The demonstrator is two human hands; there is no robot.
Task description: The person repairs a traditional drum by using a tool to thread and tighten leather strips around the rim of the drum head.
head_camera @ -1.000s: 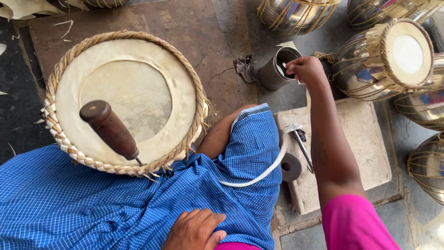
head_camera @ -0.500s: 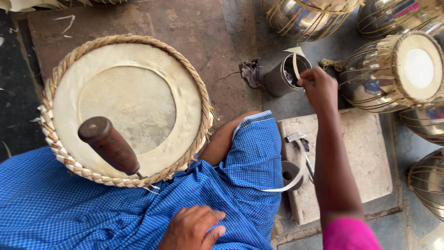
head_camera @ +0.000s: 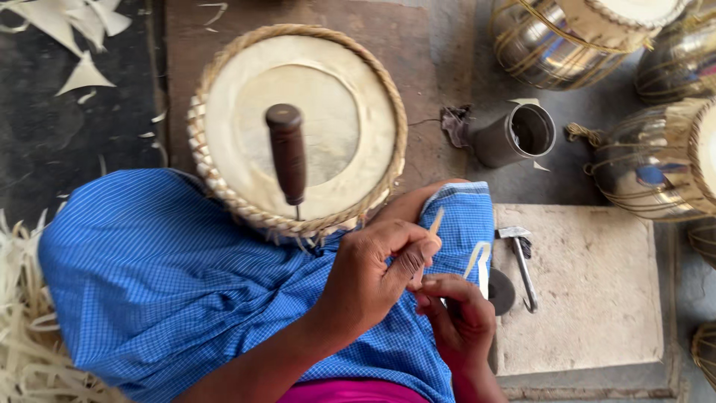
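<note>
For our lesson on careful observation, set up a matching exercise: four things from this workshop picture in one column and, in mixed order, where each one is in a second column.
Things:
1. Awl
2. Hammer
3. Tin can
4. Pale strip

Places:
A. On the stone slab
B. Pinched between the left hand and right hand
C. Stuck in the drum's braided rim, handle over the skin
D. On the floor beside a crumpled rag

Pairs: 1-C, 2-A, 3-D, 4-B
</note>
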